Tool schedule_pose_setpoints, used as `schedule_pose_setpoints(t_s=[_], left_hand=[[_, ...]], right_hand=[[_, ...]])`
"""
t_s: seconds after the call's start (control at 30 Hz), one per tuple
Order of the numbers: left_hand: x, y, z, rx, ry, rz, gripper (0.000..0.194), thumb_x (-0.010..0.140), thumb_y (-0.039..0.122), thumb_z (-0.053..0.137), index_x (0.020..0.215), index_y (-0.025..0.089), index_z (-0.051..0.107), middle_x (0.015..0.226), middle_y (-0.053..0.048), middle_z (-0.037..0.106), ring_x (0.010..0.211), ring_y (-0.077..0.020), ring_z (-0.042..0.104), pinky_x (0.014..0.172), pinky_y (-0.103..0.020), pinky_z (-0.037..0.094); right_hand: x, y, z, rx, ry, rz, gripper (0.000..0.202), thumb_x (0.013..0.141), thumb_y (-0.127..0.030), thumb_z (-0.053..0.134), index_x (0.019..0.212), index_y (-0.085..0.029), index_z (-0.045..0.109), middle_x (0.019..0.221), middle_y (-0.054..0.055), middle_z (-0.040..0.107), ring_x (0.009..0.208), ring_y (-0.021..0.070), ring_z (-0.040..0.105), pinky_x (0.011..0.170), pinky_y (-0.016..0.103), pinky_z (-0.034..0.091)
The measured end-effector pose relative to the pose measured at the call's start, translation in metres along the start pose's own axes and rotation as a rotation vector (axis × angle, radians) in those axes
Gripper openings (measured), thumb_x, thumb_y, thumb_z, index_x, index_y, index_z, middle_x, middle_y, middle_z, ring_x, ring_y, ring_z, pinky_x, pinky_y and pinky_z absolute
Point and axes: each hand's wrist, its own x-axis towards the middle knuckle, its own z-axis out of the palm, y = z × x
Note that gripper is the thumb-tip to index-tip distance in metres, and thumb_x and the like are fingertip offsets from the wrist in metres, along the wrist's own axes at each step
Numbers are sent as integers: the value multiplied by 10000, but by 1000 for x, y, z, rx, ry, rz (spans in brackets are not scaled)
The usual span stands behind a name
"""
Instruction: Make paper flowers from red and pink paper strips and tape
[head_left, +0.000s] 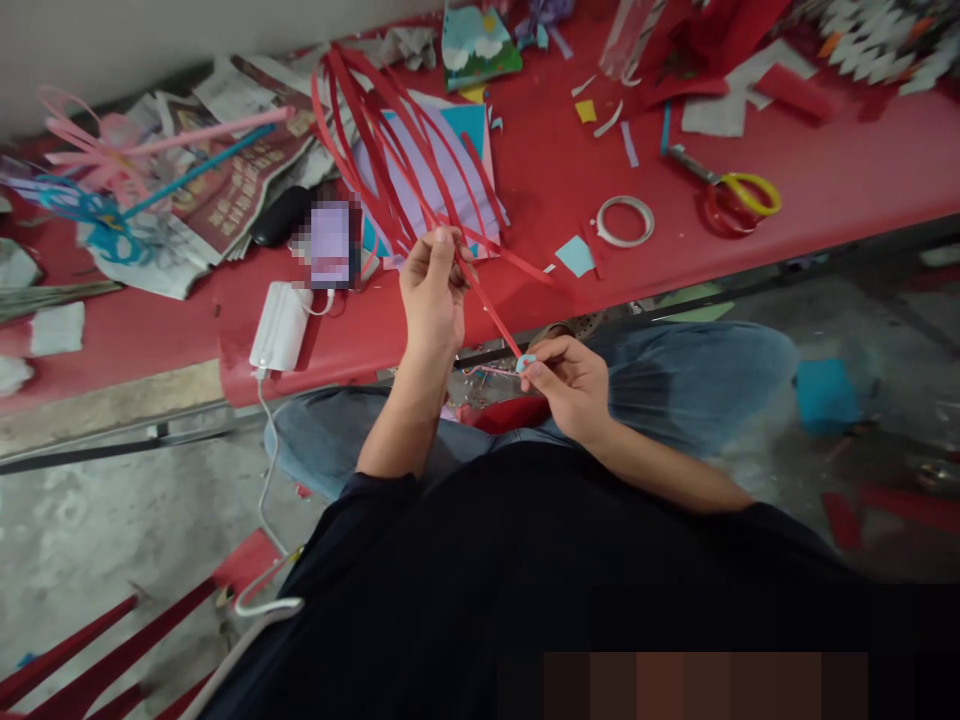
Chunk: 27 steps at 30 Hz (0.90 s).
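Note:
My left hand [435, 290] is closed, its thumb and fingers pinching a thin red strip [491, 308] above the table's front edge. The strip slants down to my right hand [568, 385], which is also closed, over my lap. At those fingertips sits a small light-blue piece [526, 364] around the strip's lower end. Long red paper strips [375, 160] loop up and back from beside my left hand, over stacked lilac and blue paper sheets [420, 165].
On the red table [540, 180] lie scissors [739, 198], a tape roll [625, 221], a light-blue scrap [575, 256], a white power bank [280, 328] with a cable, a phone [331, 243], newspapers [240, 190] and ribbon bows [112, 215] at the left.

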Motion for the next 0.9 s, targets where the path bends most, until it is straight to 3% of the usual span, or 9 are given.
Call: schedule_pose_setpoints(t_s=[0.43,0.6,0.77,0.9], left_hand=[[-14,7,7,87,-89,-37,309,1067,516,784,975,229,715,839,23,698,633,-61,604,596,-207,506],[-28,17,10,80,-214,-96,358,1023,507,844,901,222,665,904,13,711,743,-79,687,621,-198,523],[-43,28,6,12,-363,-189,377,948,518,922,911,215,700,928,1,738,788,-94,714,697,-208,572],[-50,33,1,50,-442,-202,346,951,531,916,958,209,791,974,-25,766,813,-104,717,778,-230,601]], right_hand=[[2,10,-10,-136,-22,-126,228,962,-456,926,1017,-265,813,940,28,818,723,165,768,671,328,658],[9,10,-22,-231,-89,-315,116,1016,-370,859,1098,-300,816,1023,55,832,911,218,811,784,381,672],[19,-6,-26,-402,-205,-504,70,1009,-336,821,1073,-309,805,992,60,851,888,249,817,794,430,676],[26,-21,-23,-552,-237,-691,121,1005,-254,772,1107,-316,790,975,42,867,870,237,833,767,396,663]])
